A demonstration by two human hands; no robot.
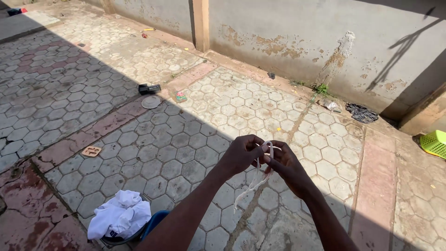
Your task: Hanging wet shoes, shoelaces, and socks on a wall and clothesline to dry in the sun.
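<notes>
A thin white cord [254, 182] is held up between both hands, out in front over the hexagon-paved yard floor [186, 148]. The left hand [242, 153] is closed around the upper part of the cord, fingers curled in, thumb side toward the other hand. The right hand [284, 163] is pinched on the same cord at the top, where a small loop is seen between the two hands. The hands are touching or almost touching at the fingertips. The loose end of the cord is left hanging down below the hands, clear of the ground.

At bottom left, a crumpled white cloth [120, 217] is piled on a dark basin [121, 241], with a blue container [153, 222] just beside it. A flat tan piece [91, 150] is lying on the pavers further left. Farther off, a round grey lid [151, 102] and a small black object [149, 88] are set near each other. A green plastic basket [435, 142] is partly seen at the right edge. A black bag [362, 113] is lying at the foot of the peeling wall [288, 37].
</notes>
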